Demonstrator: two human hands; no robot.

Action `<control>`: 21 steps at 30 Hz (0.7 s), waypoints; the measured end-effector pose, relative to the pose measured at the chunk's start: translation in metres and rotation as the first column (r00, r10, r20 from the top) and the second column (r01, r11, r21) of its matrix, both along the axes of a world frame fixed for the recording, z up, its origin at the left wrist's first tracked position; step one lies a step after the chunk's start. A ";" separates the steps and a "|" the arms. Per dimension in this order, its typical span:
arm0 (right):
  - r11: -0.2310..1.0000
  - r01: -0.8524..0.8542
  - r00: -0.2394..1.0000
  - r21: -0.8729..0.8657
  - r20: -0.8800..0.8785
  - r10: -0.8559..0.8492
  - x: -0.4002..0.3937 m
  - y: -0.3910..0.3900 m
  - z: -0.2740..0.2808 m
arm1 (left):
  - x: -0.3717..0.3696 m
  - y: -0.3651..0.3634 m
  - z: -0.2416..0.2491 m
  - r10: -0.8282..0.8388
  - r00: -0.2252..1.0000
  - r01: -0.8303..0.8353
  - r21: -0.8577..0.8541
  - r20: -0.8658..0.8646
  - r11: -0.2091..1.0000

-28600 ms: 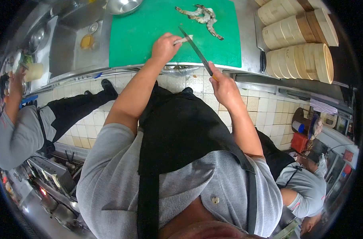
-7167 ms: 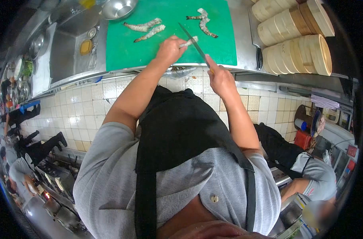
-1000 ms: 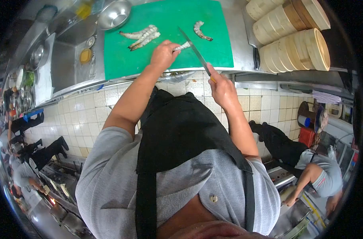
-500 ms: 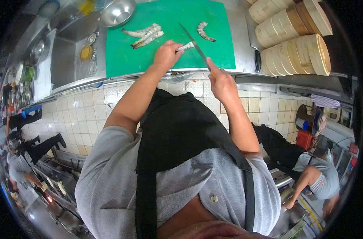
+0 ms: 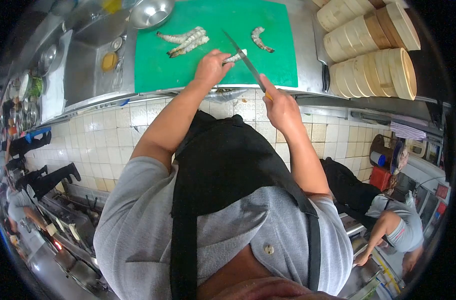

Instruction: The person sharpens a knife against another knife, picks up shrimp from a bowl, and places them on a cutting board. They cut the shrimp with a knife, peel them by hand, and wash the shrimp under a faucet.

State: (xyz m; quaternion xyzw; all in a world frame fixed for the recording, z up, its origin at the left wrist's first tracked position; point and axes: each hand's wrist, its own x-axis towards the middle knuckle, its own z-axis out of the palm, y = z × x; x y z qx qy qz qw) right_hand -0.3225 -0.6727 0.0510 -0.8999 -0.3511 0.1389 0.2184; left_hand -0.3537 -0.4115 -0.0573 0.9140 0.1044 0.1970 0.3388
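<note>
My left hand (image 5: 211, 67) is closed on a peeled shrimp (image 5: 233, 58), pinning it to the green cutting board (image 5: 160, 70). In my right hand (image 5: 283, 107) is a long kitchen knife (image 5: 249, 64) with a yellow handle. Its blade slants up and to the left, crossing over the shrimp near the end away from my fingers. Left of the blade lies a small group of shrimp (image 5: 190, 40) with dark tails. A single curled shrimp (image 5: 259, 39) rests on the board to the right.
A metal bowl (image 5: 151, 14) stands at the board's upper left corner, beside a steel sink (image 5: 88, 67). Bamboo steamers (image 5: 373, 72) are stacked on the right, with a black handle (image 5: 326, 79) next to them. Another person (image 5: 395, 230) bends over at lower right; others work at far left.
The whole view has shifted slightly. The blade has moved a little relative to the shrimp; both hands keep their grips.
</note>
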 end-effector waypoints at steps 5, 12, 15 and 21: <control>0.997 0.010 0.999 -0.070 0.035 -0.007 0.007 0.014 -0.020 | 0.003 0.001 -0.005 -0.038 0.998 0.037 0.019 0.042 0.999; 0.991 -0.054 0.998 -0.119 -0.025 0.051 -0.001 0.007 -0.002 | -0.003 0.002 -0.006 0.005 1.000 -0.005 0.049 -0.001 0.999; 0.997 -0.034 0.995 -0.074 0.089 0.041 0.004 0.019 -0.018 | -0.003 0.001 -0.003 -0.004 1.000 0.005 0.078 -0.008 0.997; 0.982 -0.084 0.996 -0.170 -0.034 0.079 -0.005 0.014 0.010 | -0.016 0.001 -0.002 0.043 0.999 -0.042 0.010 -0.016 0.999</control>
